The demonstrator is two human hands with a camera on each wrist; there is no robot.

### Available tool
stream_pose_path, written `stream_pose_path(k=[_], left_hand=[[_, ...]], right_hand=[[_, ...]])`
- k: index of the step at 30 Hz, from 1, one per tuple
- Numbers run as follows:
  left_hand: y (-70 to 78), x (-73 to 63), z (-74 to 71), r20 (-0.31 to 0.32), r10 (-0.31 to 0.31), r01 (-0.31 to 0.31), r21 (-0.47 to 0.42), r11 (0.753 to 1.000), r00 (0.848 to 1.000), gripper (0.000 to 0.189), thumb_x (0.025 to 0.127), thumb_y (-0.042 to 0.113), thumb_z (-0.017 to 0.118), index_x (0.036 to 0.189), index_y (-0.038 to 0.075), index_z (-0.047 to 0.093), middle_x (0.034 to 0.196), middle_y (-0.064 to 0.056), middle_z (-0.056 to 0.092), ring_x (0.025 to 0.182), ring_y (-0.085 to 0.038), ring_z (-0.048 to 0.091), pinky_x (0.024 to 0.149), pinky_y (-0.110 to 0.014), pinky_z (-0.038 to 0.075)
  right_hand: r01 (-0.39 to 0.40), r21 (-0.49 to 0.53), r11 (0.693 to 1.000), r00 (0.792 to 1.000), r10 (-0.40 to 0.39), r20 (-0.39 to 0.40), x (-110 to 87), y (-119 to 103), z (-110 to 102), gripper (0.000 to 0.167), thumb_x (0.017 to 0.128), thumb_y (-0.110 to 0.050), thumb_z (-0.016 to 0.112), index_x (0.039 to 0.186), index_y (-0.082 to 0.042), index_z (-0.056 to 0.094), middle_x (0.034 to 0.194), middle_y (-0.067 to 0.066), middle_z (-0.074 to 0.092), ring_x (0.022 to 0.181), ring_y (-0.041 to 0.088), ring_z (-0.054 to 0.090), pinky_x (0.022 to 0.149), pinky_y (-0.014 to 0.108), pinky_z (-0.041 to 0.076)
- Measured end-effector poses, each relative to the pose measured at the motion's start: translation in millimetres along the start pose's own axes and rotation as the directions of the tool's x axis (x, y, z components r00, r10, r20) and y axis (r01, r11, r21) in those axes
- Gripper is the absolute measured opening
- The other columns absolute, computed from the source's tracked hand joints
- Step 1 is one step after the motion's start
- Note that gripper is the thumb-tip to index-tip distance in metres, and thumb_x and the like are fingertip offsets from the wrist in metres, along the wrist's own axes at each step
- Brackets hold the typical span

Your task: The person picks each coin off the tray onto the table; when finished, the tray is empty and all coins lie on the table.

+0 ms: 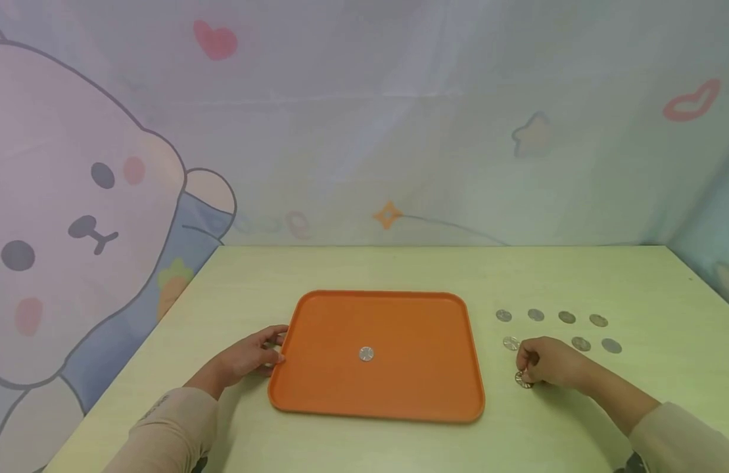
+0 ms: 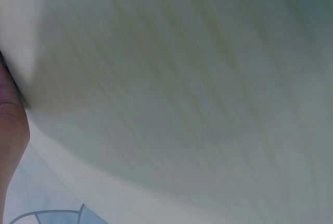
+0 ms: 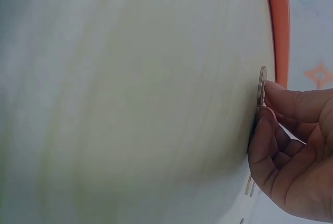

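An orange tray [image 1: 388,412] lies flat on the table, with one silver coin [image 1: 366,354] near its middle. At the tray's left rim, my left hand [image 1: 246,358] holds the edge with thumb and fingers. To the right of the tray, my right hand [image 1: 550,364] pinches another coin [image 3: 262,86] between thumb and fingers, low over the table. The right wrist view shows this coin edge-on, tilted up from the surface. Only part of the left hand [image 2: 11,135] enters the left wrist view, at its left side.
Several more coins lie in two rows right of the tray, among them a coin [image 1: 536,315] in the far row and a coin [image 1: 611,345] in the near row. A printed cloth [image 1: 340,131] hangs behind the pale yellow table [image 1: 388,269].
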State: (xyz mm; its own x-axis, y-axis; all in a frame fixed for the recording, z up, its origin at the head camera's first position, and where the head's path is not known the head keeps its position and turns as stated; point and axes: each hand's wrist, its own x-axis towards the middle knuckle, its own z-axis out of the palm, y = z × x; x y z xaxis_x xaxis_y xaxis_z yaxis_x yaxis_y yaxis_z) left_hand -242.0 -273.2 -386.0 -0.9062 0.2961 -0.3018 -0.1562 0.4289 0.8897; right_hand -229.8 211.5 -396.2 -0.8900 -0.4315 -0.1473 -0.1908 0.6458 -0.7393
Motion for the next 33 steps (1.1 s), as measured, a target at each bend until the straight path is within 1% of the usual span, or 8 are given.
stream_pose_path(k=[6,10,12,14,17,19,25,33], left_hand=[[0.8,0.9,-0.4,0.005,0.007,-0.007,0.000,1.000,1.000,0.059,0.081,0.002,0.052,0.132,-0.003,0.024,0.116,-0.017,0.033,0.088,-0.019,0.049,0.074,-0.035,0.045],[-0.5,2.2,-0.6,0.001,0.007,-0.007,-0.002,1.000,1.000,0.059,0.081,0.002,0.052,0.132,-0.003,0.024,0.115,-0.017,0.033,0.088,-0.019,0.048,0.074,-0.035,0.045],[-1.1,2.4,-0.3,-0.002,0.006,-0.006,-0.003,1.000,1.000,0.059,0.081,0.001,0.052,0.132,-0.003,0.024,0.114,-0.017,0.034,0.087,-0.019,0.048,0.073,-0.035,0.046],[-1.9,2.5,-0.1,-0.001,0.006,-0.006,-0.007,1.000,1.000,0.059,0.080,0.001,0.052,0.132,-0.003,0.024,0.114,-0.017,0.034,0.087,-0.019,0.048,0.073,-0.035,0.046],[-2.3,2.1,0.4,0.000,0.007,-0.007,-0.008,1.000,1.000,0.059,0.080,0.001,0.052,0.132,-0.003,0.024,0.114,-0.017,0.033,0.086,-0.019,0.048,0.072,-0.035,0.046],[-2.3,1.9,0.6,0.001,0.009,-0.009,-0.008,1.000,1.000,0.059,0.081,0.001,0.052,0.132,-0.003,0.023,0.114,-0.017,0.033,0.086,-0.019,0.048,0.072,-0.035,0.046],[-2.1,1.6,0.5,-0.004,0.012,-0.012,-0.004,1.000,1.000,0.059,0.081,0.001,0.053,0.132,-0.003,0.024,0.115,-0.017,0.033,0.087,-0.019,0.049,0.072,-0.035,0.046],[-1.5,0.9,1.1,-0.016,0.002,-0.002,0.002,1.000,1.000,0.058,0.081,0.001,0.053,0.132,-0.002,0.026,0.114,-0.017,0.035,0.087,-0.019,0.049,0.072,-0.035,0.046]], right_hand=[[0.005,0.038,0.999,1.000,-0.005,0.014,-1.2,0,-4,0.010,0.071,0.000,0.058,0.075,-0.003,0.049,0.065,0.002,0.050,0.055,0.011,0.040,0.047,0.022,0.035],[-0.003,0.061,0.998,1.000,0.003,0.002,-1.6,0,-8,0.010,0.072,-0.001,0.057,0.077,-0.003,0.049,0.068,0.003,0.050,0.058,0.012,0.041,0.049,0.023,0.036],[-0.009,0.087,0.996,1.000,0.009,-0.003,-1.9,-1,-9,0.009,0.073,0.000,0.055,0.080,-0.001,0.049,0.068,0.003,0.049,0.058,0.013,0.041,0.049,0.023,0.036],[0.005,0.127,0.992,1.000,-0.006,0.001,-1.7,-4,-10,0.009,0.074,0.001,0.053,0.082,0.002,0.049,0.069,0.003,0.047,0.058,0.013,0.040,0.049,0.024,0.036],[0.022,0.195,0.981,1.000,-0.024,0.011,-0.4,-11,-12,0.012,0.076,0.000,0.052,0.086,0.005,0.047,0.070,0.005,0.045,0.059,0.014,0.041,0.051,0.026,0.038],[0.042,0.222,0.974,0.999,-0.046,0.012,1.0,-18,-12,0.015,0.078,-0.002,0.053,0.089,0.007,0.046,0.071,0.005,0.045,0.062,0.015,0.042,0.054,0.028,0.040],[0.073,0.249,0.966,0.997,-0.075,-0.001,9.5,-37,-7,0.021,0.080,-0.006,0.056,0.091,0.008,0.045,0.074,0.007,0.047,0.067,0.019,0.045,0.060,0.034,0.042],[0.110,0.299,0.948,0.994,-0.113,-0.008,26.9,-57,11,0.022,0.079,-0.006,0.057,0.092,0.008,0.047,0.076,0.007,0.049,0.070,0.022,0.048,0.063,0.037,0.043]])
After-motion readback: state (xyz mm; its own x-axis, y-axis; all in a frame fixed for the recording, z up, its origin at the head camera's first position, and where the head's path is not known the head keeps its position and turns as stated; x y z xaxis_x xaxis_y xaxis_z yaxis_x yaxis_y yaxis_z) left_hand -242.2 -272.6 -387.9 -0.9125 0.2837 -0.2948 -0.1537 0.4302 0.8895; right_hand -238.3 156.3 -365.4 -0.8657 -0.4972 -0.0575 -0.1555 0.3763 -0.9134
